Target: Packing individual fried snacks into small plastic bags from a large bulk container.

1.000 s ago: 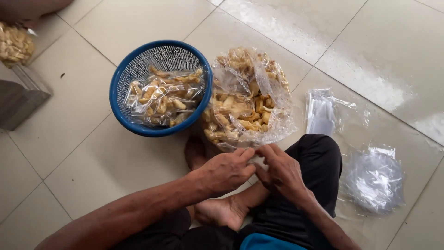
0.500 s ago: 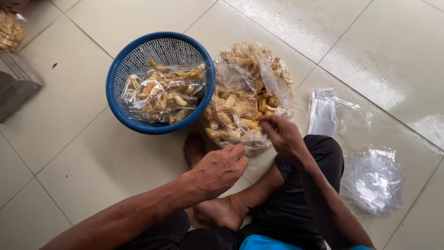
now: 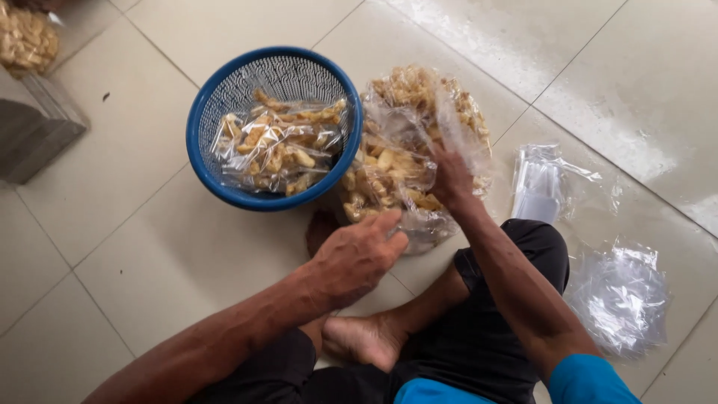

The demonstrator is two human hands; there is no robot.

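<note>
On the tiled floor (image 3: 134,247), between the crossed legs and the blue mesh basket (image 3: 224,97): a big clear plastic bag of fried snacks (image 3: 396,176), slumped open, mouth gaping toward the person. Golden-brown pieces, curled and chunky, heaped loosely inside; thin crinkly film, glossy where the light catches. Touching the basket's rim on its left side, resting against a bare foot at its near edge.

Right hand (image 3: 451,176) plunged into the bag's mouth, fingers curled down among the pieces (whether anything is actually gripped, impossible to say, fingertips buried behind the film). Left hand (image 3: 359,254) hovering just short of the bag's near edge, loosely half-open, fingers bent, nothing visibly held.

Risks, as a judgement: flimsy film with nothing bracing it, so a hard tug from the right hand likely to tip the bag and spill pieces across the floor. Brittle snacks too, prone to crumbling under a tight squeeze. Bag edge folding over the wrist, easy to snag or tear.

Inside the basket, a smaller filled packet (image 3: 277,150) of the same snacks. Off to the right, a stack of empty clear bags (image 3: 542,183), then a crumpled clear sheet (image 3: 621,299) near the knee.
</note>
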